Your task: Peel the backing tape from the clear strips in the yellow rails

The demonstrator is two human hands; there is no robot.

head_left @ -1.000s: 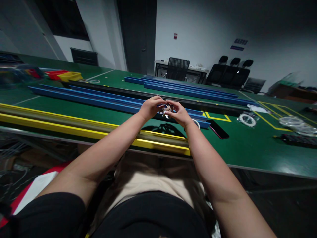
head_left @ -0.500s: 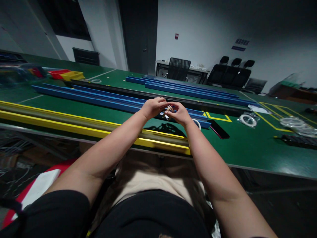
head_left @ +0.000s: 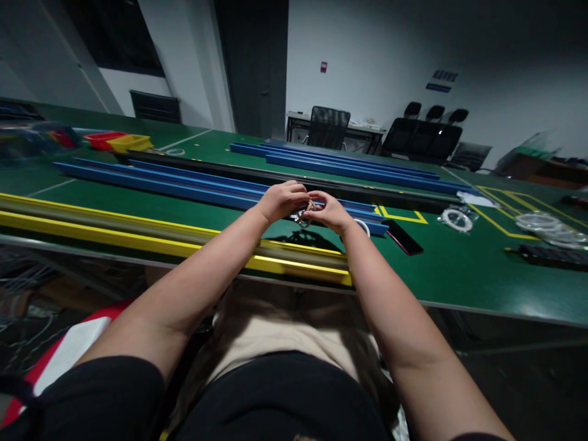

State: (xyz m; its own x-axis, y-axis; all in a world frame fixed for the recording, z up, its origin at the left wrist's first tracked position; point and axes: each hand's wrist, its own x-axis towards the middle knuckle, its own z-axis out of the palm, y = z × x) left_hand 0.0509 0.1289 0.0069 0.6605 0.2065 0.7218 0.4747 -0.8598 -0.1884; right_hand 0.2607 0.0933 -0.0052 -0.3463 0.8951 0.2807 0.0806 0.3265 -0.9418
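Observation:
Both my hands are raised together above the green table (head_left: pixel 459 269), over the blue rails (head_left: pixel 184 187). My left hand (head_left: pixel 281 201) is curled closed, its fingertips meeting those of my right hand (head_left: pixel 329 211), which is pinched as well. Between them they hold a small ring-shaped piece (head_left: pixel 304 214) with a tan and metallic look; its exact shape is too small to make out. A white ring (head_left: pixel 365 228) lies on the table just right of my right wrist.
A long yellow rail (head_left: pixel 138 236) runs along the near table edge. A dark phone (head_left: pixel 403 237) lies right of my hands, with coiled white rings (head_left: pixel 454 219) and a black strip (head_left: pixel 546 256) farther right. Red and yellow bins (head_left: pixel 117 141) sit far left; office chairs stand at the back.
My hands have stayed pressed together in the same place; the fingers have shifted slightly around the small piece. The view has moved a little.

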